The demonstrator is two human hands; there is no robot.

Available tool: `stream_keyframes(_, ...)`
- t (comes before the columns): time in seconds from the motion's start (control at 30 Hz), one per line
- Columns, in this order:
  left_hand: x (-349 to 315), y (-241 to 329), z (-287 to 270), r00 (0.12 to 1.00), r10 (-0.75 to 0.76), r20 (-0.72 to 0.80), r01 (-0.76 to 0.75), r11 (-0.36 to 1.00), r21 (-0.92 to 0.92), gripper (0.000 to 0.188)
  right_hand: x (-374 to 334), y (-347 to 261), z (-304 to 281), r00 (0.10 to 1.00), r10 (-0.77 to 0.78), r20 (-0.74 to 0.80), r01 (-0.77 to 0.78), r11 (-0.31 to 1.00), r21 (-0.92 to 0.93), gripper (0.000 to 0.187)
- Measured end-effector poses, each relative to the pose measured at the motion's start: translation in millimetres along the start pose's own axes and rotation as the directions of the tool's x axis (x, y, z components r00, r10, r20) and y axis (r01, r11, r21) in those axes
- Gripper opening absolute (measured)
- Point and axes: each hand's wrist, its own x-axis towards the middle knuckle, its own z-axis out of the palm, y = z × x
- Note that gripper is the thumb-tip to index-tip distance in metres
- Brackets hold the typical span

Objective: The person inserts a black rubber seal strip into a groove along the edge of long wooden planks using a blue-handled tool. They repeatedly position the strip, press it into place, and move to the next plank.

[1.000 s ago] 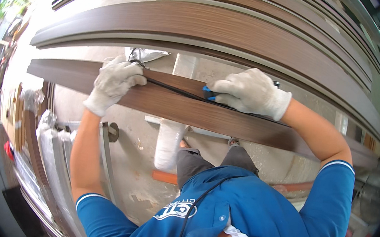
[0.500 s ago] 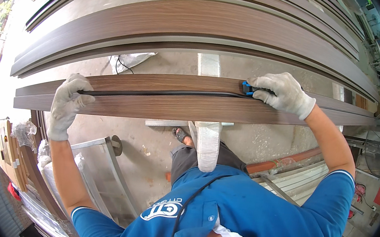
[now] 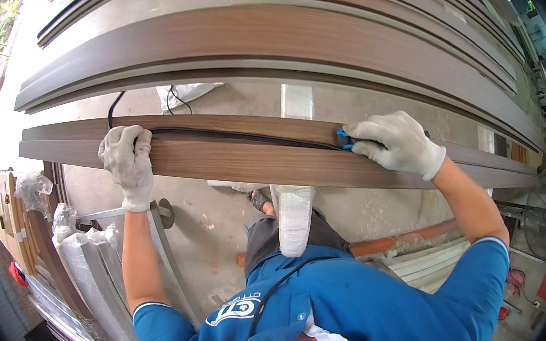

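Note:
A long brown wood-grain profile (image 3: 234, 159) lies crosswise in front of me, with a lengthwise groove along its upper face. A black flexible strip (image 3: 250, 137) runs along this groove between my hands. Its loose stretch bends up and away beyond my left hand (image 3: 128, 161). That gloved hand is closed over the strip and the profile's left part, its fingertips on the groove. Farther right, my gloved right hand (image 3: 391, 142) grips a small blue-and-black hand tool (image 3: 343, 139) resting at the groove. Its fingers hide most of the tool.
Wrapped white supports (image 3: 295, 220) hold up the profile. More brown profiles (image 3: 342, 40) lie beyond it. Plastic-wrapped lengths (image 3: 90, 264) and a metal frame stand at lower left. White profiles (image 3: 434, 266) lie at lower right, with a fan (image 3: 545, 225) at far right.
My left hand has shifted right and closed over the profile. The strip now lies along the groove, and a loose length rises behind that hand. My right hand has slid slightly left with the tool.

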Motion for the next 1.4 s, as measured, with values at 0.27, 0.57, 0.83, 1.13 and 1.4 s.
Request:
stream_keyframes(0.27, -1.0, 4.1, -1.5, 0.999, -0.044, -0.014, 0.044, 0.999, 0.007, 0.012, 140.5, -49.2, 45.0, 0.958, -0.260, 0.122, 0.261, 0.965, 0.007, 0.023)
stream_keyframes(0.57, -17.0, -21.1, 5.4, 1.000, 0.005, -0.026, -0.003, 0.997, 0.077, 0.012, 194.5, -103.5, 48.6, 0.977, -0.189, 0.101, 0.194, 0.981, -0.034, 0.043)
stream_keyframes(0.83, -18.9, -44.1, 8.8, 0.988, -0.083, 0.132, 0.070, 0.993, 0.094, 0.021, 6.1, -72.8, 7.5, 0.949, 0.147, 0.280, -0.068, 0.959, -0.274, 0.100)
stream_keyframes(1.13, -20.4, 11.6, 7.1, 0.971, -0.178, 0.160, 0.227, 0.898, -0.377, 0.019, -27.5, -39.1, 5.9, 0.971, 0.081, 0.223, -0.052, 0.990, -0.134, 0.078)
stream_keyframes(1.4, -74.1, 133.5, 13.9, 1.000, -0.005, 0.018, 0.003, 0.988, 0.152, 0.014, -102.5, -20.4, -50.9, 0.903, 0.266, 0.337, -0.178, 0.946, -0.270, 0.102)
